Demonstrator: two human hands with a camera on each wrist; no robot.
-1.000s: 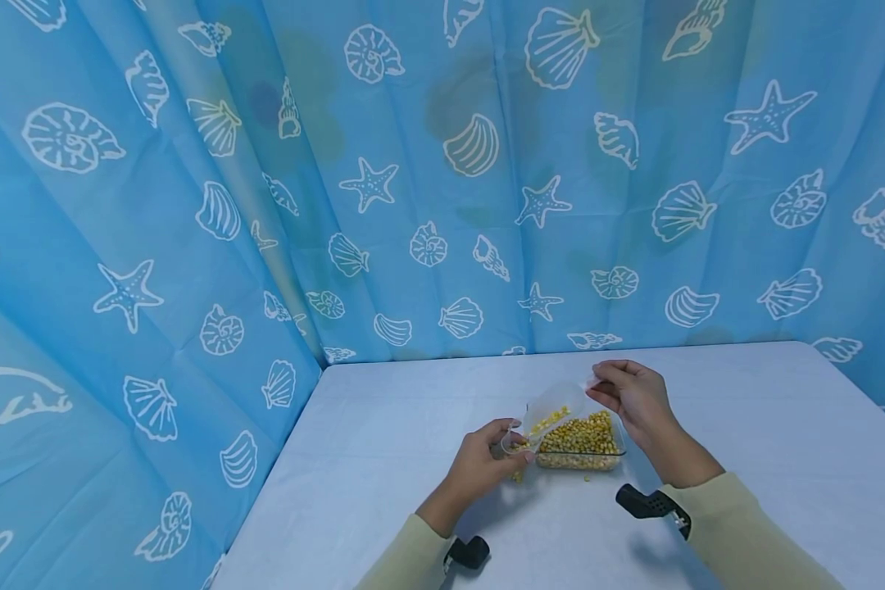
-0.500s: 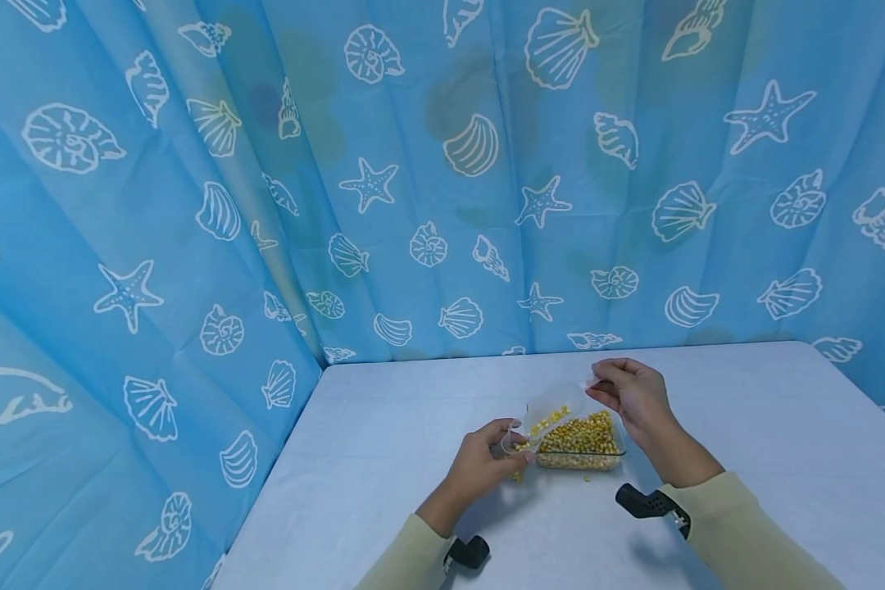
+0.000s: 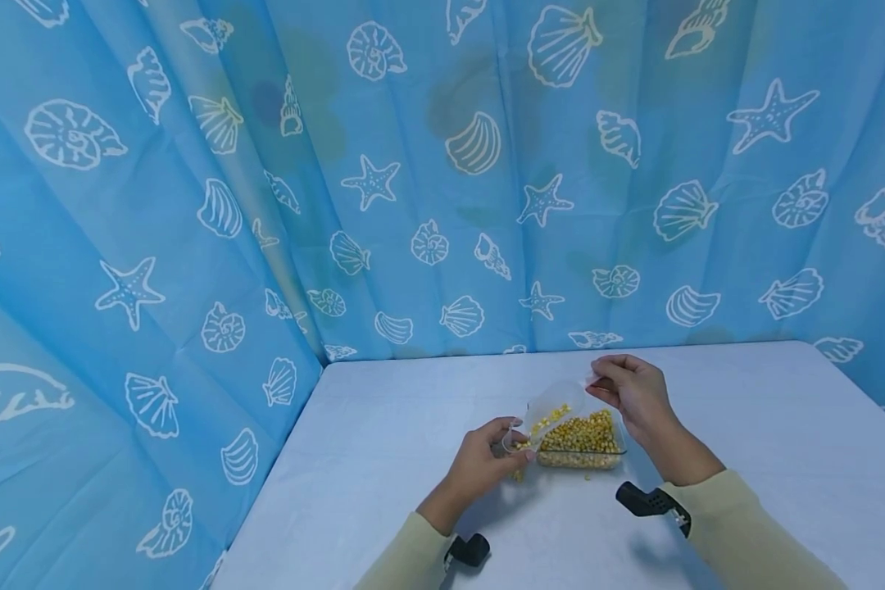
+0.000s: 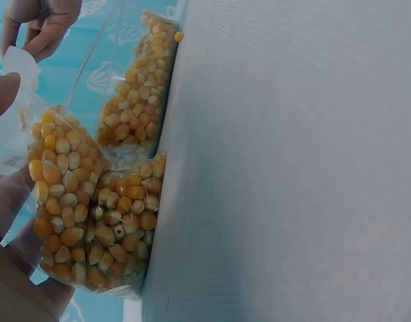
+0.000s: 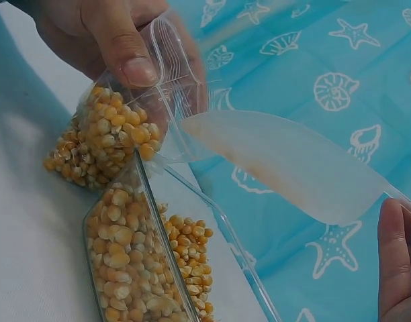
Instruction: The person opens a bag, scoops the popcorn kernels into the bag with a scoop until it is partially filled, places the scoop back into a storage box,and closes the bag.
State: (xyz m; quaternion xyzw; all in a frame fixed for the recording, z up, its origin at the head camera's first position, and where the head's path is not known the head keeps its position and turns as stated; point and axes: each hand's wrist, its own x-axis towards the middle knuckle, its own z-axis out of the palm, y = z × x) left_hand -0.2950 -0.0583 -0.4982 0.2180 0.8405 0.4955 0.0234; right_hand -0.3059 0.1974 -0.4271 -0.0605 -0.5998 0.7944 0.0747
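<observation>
My left hand [image 3: 483,459] grips a clear zip bag [image 4: 64,194] by its mouth, thumb over the zip strip in the right wrist view. Corn kernels fill the bag's lower part, which hangs close to the table beside a glass container [image 5: 140,194]. My right hand [image 3: 637,401] pinches the handle end of a translucent white scoop [image 5: 293,164]. The scoop slants down leftward, its tip at the bag's opening, with a row of yellow kernels [image 3: 551,419] on it. More corn kernels [image 3: 586,434] lie heaped in the container below the scoop.
A few loose kernels [image 3: 587,478] lie on the white tablecloth [image 3: 383,459] by the container. A blue curtain [image 3: 428,205] with shell prints hangs behind the table and along its left side. Black wrist cameras [image 3: 645,501] sit on both sleeves.
The right hand has risen very slightly with the scoop handle. The left hand, bag and container keep nearly the same places.
</observation>
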